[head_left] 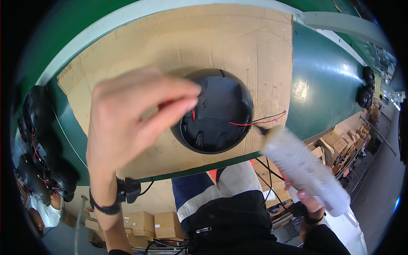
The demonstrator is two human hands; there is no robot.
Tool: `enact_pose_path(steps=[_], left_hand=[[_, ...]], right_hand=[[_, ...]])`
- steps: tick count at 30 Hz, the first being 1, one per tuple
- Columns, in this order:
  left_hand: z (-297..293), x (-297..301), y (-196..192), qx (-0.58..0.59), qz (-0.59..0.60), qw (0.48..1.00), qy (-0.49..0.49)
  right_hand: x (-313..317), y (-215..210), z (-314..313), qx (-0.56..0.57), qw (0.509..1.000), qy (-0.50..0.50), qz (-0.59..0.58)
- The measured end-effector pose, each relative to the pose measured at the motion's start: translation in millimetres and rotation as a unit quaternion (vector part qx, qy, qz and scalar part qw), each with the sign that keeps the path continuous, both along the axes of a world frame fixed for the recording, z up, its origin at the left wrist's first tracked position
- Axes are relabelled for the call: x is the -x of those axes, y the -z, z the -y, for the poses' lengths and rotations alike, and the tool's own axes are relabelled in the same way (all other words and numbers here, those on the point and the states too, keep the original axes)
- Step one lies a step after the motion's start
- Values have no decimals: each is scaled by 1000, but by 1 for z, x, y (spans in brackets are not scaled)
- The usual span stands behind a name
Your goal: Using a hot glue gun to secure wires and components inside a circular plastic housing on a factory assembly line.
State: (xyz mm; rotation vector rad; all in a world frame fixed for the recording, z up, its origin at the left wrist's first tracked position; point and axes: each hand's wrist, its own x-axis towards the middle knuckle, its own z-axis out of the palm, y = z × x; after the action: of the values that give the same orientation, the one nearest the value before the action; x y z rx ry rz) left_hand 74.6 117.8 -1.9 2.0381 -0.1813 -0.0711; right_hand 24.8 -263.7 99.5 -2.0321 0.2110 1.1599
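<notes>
A round black plastic dome housing (221, 112) lies on a sheet of brown cardboard (191, 38), with red and black wires (263, 121) trailing from its right side. My left hand (131, 114) is raised over its left edge, fingers pinched together near a short red wire; whether it grips that wire I cannot tell. My right hand (312, 202) holds a blurred white cylindrical tool (304, 168), whose dark tip points at the trailing wires.
The cardboard rests on a green conveyor belt (327, 80). Several black housings with wires (40, 148) are piled at the left, more black parts (365, 87) at the far right. Brown cardboard boxes (142, 225) sit on the floor below.
</notes>
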Motion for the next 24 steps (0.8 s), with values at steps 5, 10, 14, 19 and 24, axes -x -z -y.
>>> enact_pose_path(steps=[5, 10, 14, 19, 24], left_hand=[[1, -15, 23, 61, 47, 997, 19], [5, -12, 32, 102, 48, 994, -9], [5, -12, 32, 126, 25, 991, -41], [2, -9, 26, 88, 25, 995, -33], [3, -11, 29, 119, 22, 992, -45]], right_hand=[[-40, 5, -82, -66, 961, -228, 142], [-34, 12, -86, -31, 952, -259, 157], [-34, 2, -103, 26, 896, -358, 262], [-20, 5, -61, 65, 849, -417, 318], [-5, -4, -95, 164, 933, -212, 240]])
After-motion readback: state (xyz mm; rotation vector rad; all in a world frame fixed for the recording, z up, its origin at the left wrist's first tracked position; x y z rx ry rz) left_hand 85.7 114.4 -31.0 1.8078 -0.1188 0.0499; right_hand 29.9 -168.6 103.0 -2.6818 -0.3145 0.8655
